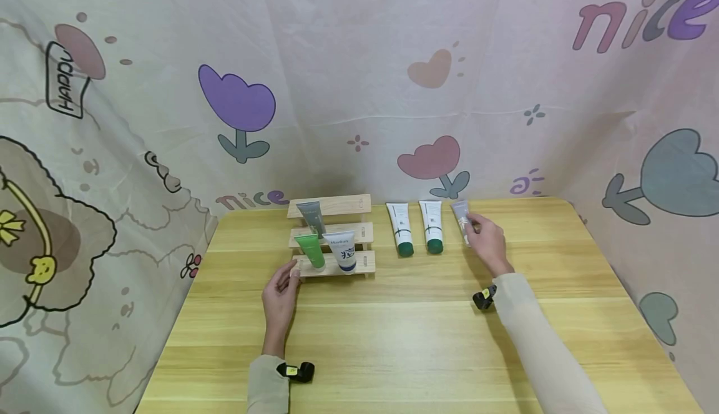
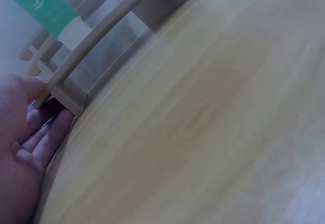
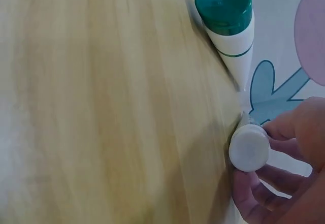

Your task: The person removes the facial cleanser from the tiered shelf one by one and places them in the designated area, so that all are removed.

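Note:
In the head view a three-step wooden display rack (image 1: 362, 264) carries a green tube (image 1: 311, 250), a white tube with a blue cap (image 1: 342, 251) and a grey tube (image 1: 312, 217). My left hand (image 1: 280, 290) grips the left end of its lowest step; in the left wrist view the thumb lies on top and the fingers reach underneath. Over to the right, my right hand (image 1: 487, 243) holds a small pale lilac tube (image 1: 460, 215) at its side. That tube's round white cap (image 3: 249, 149) faces the right wrist camera. Whether the tube touches the table is hard to tell.
Two white tubes with green caps, one nearer the rack (image 1: 401, 230) and one nearer my right hand (image 1: 432, 226), lie side by side on the wooden table (image 1: 393, 339). A printed cloth (image 1: 348, 77) hangs behind the table's back edge and along the sides.

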Demonstrator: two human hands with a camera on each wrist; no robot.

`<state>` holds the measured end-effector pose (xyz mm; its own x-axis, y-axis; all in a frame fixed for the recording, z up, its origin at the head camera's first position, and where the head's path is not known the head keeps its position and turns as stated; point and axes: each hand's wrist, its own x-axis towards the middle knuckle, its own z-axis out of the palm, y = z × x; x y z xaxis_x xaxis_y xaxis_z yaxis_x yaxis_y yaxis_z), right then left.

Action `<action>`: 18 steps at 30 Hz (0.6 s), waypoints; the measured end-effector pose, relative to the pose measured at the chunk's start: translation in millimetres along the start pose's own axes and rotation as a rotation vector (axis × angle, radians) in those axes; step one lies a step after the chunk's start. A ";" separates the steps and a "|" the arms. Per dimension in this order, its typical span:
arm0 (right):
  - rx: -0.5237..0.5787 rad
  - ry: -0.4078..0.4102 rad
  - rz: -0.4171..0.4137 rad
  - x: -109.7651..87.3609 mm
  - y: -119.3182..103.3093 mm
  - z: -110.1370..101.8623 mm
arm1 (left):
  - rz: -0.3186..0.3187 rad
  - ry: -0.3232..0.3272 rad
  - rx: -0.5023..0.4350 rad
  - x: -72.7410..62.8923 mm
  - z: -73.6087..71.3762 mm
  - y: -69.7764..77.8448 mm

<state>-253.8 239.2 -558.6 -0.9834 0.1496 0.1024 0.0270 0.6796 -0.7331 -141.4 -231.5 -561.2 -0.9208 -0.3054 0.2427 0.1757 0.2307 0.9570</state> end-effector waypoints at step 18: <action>0.137 0.117 -0.049 -12.7 -15.3 -9.0 | 0.015 0.011 0.024 -2.4 0.2 4.6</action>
<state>-240.1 233.4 -542.6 -0.9551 0.2069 0.2119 -0.0529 0.5849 -0.8094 -138.5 -229.5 -557.4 -0.9141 -0.3118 0.2592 0.1814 0.2572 0.9492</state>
